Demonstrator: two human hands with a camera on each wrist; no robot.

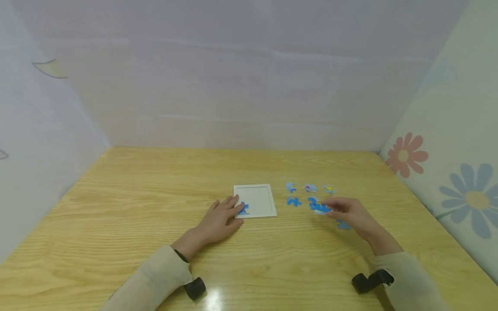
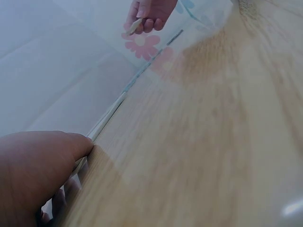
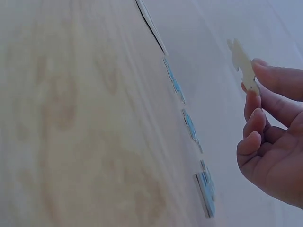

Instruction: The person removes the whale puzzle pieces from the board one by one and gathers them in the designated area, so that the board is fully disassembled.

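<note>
**Hands at the puzzle frame**

The right hand [image 1: 352,214] pinches a blue cardboard puzzle piece [image 1: 320,207] between thumb and fingertips, above the wooden table [image 1: 116,216]. The left hand [image 1: 219,218] rests with straight fingers on the white square puzzle frame [image 1: 260,196], touching its near left corner.

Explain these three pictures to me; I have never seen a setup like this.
No machine here: a person works with bare hands, wearing three cameras. The wide picture comes from the head, looking down at a wooden table. The other two come from the wrists.

The left hand rests flat at the edge of a white puzzle tray, fingers by a blue piece already in it. The right hand pinches a blue puzzle piece lifted off the table; its wrist camera shows that piece's pale back. More loose pieces lie beside the tray.
</note>
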